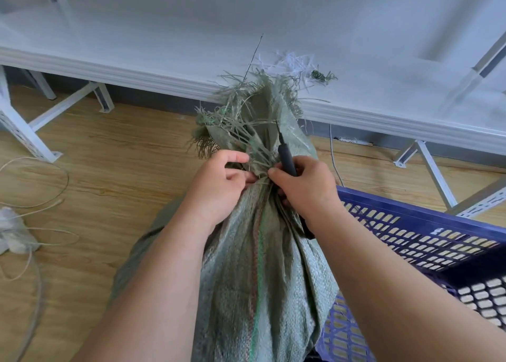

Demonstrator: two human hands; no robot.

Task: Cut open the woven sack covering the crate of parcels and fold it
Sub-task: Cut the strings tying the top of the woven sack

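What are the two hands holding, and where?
Left hand pinches the woven sack at its tied neck; right hand grips a dark cutter by its handle.

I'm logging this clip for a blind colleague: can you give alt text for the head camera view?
Two bare hands work at the tied neck of a green woven sack: the left hand pinches the gathered neck while the right hand holds a dark-handled cutter against it. The frayed top fans out above, a blue plastic crate sits at right, and a white shelf stands behind on a wood floor.
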